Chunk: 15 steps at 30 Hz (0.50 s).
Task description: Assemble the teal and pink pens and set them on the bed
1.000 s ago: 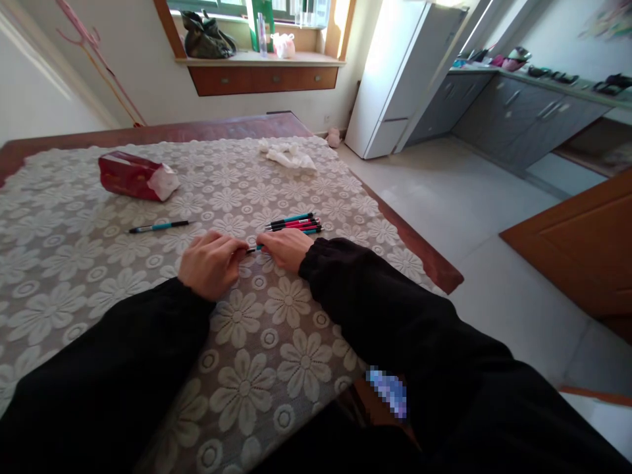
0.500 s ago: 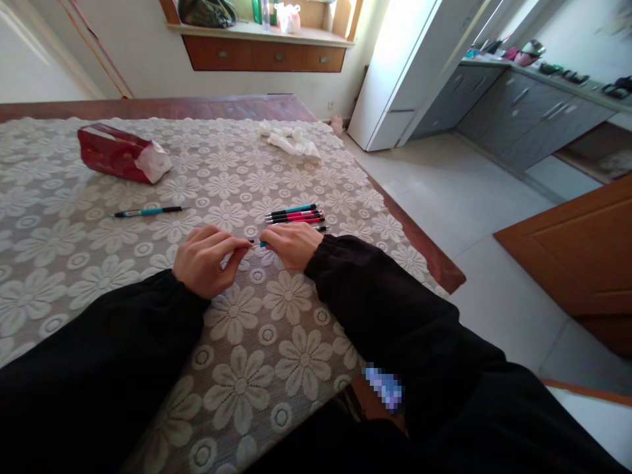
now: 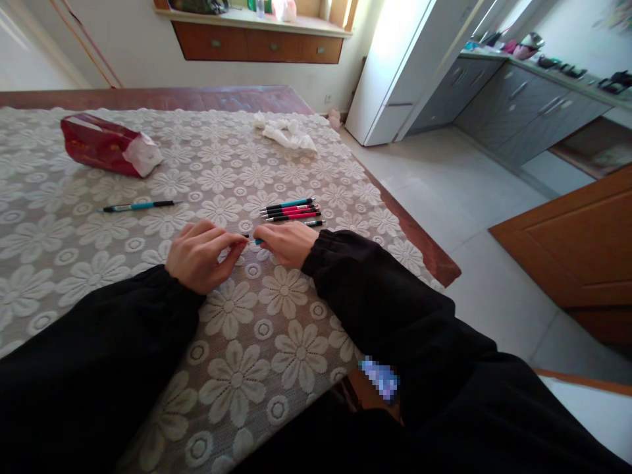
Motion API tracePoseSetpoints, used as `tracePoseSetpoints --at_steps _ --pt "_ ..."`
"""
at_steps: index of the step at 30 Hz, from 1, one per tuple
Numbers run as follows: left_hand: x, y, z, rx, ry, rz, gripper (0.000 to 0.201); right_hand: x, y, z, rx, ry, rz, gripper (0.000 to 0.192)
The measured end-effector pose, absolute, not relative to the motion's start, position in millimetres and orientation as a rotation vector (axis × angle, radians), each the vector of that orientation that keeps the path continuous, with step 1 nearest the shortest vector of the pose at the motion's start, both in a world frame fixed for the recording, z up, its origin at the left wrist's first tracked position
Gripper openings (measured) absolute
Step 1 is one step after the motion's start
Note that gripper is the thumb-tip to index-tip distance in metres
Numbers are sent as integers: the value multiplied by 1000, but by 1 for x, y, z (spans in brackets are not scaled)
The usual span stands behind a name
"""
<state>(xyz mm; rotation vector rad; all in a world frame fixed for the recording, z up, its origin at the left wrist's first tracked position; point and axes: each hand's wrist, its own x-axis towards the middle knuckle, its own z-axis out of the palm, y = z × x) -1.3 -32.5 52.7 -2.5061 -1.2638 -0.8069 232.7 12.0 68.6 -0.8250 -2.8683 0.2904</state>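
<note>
Two hands meet on the lace-covered worktop (image 3: 257,342): left hand (image 3: 200,255) and right hand (image 3: 289,242) each pinch one teal pen (image 3: 253,241) between them. At one o'clock lie three pens (image 3: 290,209); at eleven, one lone pen (image 3: 135,206), then one red tissue pack (image 3: 106,144).

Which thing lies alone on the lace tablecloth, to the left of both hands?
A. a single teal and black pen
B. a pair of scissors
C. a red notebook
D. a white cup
A: a single teal and black pen lies by itself on the tablecloth, left of the left hand and the right hand, while the other pens lie in a small group beyond the right hand.
</note>
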Motion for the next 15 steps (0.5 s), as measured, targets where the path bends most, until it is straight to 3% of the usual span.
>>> tracePoseSetpoints --at_steps 7,15 --pt "-2 -30 52 -2624 -1253 -927 14 230 3 71 -998 -2837 418 29" --pt "0 -32 50 -2531 -1395 -1083 13 232 7 61 -859 -2695 478 33"
